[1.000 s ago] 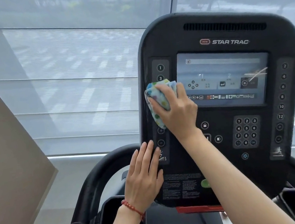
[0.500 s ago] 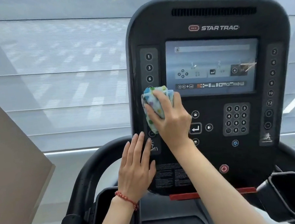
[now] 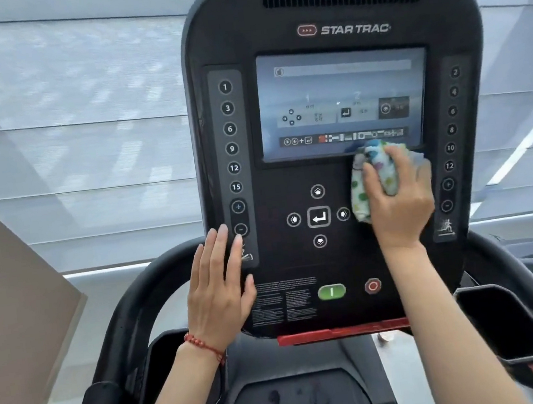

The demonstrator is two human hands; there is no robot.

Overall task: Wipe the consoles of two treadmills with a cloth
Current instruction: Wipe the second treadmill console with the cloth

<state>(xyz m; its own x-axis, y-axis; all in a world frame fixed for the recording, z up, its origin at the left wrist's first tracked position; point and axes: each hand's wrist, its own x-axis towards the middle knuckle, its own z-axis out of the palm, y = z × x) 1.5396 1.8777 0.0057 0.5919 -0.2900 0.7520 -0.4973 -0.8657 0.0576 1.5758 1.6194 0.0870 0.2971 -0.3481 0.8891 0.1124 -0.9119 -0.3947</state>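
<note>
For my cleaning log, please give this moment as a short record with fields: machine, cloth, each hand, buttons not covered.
machine: treadmill console, screen lit
cloth: spotted cloth, bunched, at the screen's lower right edge
right hand: right hand presses the cloth on the console
left hand: left hand flat on the console's lower left, holds nothing
buttons not covered: green button, red button

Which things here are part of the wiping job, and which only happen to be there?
Part of the job:
- cloth, bunched in the right hand
- console
- left hand, flat on the console's lower left edge

Only there:
- cup holders
- handrail
- beige box
- window blinds
</note>
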